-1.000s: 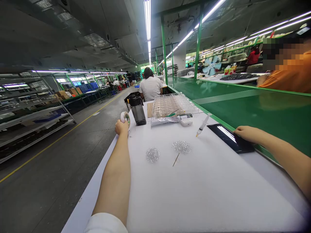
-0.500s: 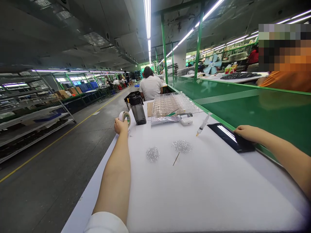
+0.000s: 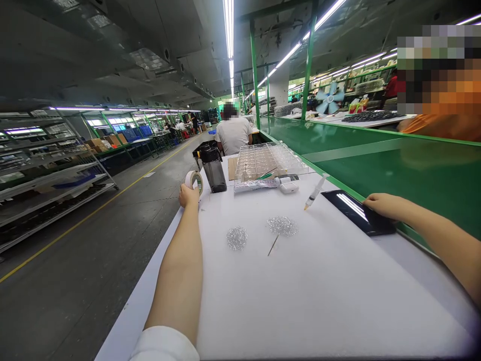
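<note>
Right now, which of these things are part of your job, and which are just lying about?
In use: tape roll in left hand; black tablet under right hand.
Lying about: syringe, clear tray, bottle, silver clumps.

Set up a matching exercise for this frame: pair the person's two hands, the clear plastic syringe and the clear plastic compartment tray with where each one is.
Things:
1. Left hand
2. Right hand
3. Clear plastic syringe
4. Clear plastic compartment tray

Places:
A. On a brown cardboard sheet
B. Gripping a white tape roll
C. Resting on a glossy black tablet
D. Lying on a white foam mat

Pairs: 1-B, 2-C, 3-D, 4-A
</note>
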Action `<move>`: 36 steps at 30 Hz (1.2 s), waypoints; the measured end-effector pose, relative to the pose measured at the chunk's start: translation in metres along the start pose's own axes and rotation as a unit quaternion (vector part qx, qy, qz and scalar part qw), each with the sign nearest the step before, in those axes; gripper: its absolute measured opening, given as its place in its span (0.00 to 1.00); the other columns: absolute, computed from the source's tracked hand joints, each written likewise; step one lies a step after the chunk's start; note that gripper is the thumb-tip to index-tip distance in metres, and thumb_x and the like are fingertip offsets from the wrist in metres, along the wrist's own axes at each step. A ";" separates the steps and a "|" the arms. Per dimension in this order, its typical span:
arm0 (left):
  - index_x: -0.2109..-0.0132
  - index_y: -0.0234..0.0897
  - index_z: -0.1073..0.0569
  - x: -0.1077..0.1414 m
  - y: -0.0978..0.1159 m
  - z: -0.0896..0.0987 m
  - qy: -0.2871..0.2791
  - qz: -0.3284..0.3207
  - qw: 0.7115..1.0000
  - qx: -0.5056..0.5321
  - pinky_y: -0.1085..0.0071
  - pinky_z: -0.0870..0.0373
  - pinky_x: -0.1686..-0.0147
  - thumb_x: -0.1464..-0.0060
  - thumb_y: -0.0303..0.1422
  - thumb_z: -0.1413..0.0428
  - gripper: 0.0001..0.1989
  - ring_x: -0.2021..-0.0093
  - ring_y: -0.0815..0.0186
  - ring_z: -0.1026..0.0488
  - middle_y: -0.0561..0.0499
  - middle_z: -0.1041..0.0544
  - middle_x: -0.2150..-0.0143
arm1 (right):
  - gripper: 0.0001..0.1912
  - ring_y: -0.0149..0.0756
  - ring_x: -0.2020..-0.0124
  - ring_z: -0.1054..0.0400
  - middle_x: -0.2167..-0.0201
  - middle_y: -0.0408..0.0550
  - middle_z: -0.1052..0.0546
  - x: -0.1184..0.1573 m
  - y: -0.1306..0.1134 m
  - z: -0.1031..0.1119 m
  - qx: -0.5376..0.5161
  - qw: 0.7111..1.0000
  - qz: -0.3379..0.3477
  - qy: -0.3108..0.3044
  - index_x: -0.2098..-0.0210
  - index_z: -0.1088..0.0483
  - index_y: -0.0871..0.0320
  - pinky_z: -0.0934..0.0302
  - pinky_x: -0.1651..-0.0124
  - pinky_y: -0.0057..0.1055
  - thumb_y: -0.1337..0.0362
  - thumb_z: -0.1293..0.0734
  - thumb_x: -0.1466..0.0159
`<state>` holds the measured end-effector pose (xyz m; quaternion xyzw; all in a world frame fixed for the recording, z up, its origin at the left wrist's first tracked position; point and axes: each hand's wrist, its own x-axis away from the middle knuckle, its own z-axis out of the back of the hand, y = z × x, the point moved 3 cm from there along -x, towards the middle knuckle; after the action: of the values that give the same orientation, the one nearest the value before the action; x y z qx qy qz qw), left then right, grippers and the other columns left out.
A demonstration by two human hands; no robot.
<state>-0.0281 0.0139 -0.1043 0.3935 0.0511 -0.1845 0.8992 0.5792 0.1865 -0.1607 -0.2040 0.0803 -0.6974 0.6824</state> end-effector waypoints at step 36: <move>0.43 0.43 0.19 -0.008 -0.004 -0.009 -0.036 0.009 0.999 -0.007 0.47 0.16 0.33 0.35 0.30 0.29 0.16 0.30 0.37 0.14 0.31 0.12 0.35 | 0.13 0.50 0.63 0.22 0.66 0.54 0.20 -0.033 0.026 -0.015 -0.018 0.999 -0.014 0.025 0.67 0.28 0.52 0.28 0.67 0.37 0.59 0.31 0.25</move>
<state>-0.0363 0.0198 -0.1114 0.3809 0.0165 -0.1901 0.9047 0.5966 0.2149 -0.1897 -0.1996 0.1069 -0.7100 0.6668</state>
